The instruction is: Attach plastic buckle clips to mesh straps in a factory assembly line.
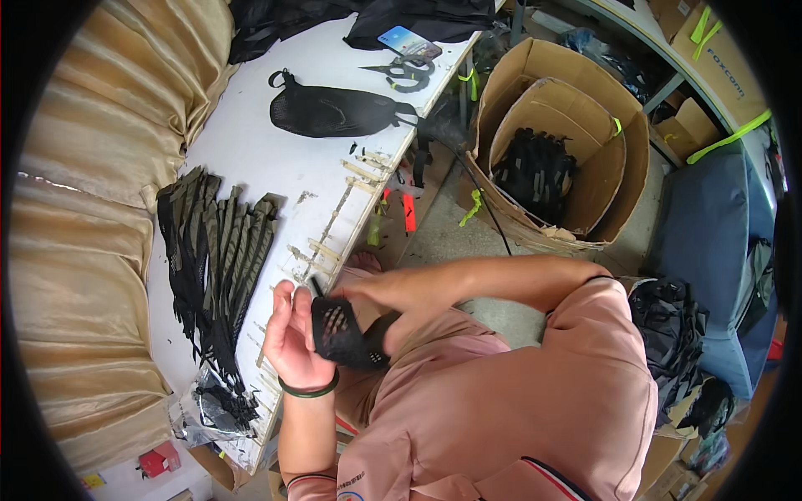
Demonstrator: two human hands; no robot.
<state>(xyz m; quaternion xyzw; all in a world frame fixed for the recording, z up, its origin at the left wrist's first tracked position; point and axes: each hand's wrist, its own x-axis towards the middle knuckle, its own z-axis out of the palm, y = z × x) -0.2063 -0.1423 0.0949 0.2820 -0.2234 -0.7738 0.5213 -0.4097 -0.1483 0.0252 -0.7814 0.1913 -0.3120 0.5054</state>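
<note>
In front of my body I hold a piece of black mesh fabric [341, 332] near the table's edge. My left hand [294, 338] is closed on its left side, with some fingers pointing up. At the upper edge of the mesh is my right hand [361, 290], bent around the fabric; its fingertips are mostly hidden. A thin dark stick-like end [315, 286] shows between the hands, too small to name. Farther along the table lies a black mesh pouch [334, 111] with loops at both ends. Left of my hands is a fanned pile of black and olive straps [219, 259].
Grey-handled scissors [405, 73] and a phone [409, 42] lie at the table's far end. A clear plastic bag [209, 409] sits at the near end. Right of the table stands a large cardboard box [535, 71] containing black fabric pieces [535, 175]. A cable [484, 192] hangs beside it.
</note>
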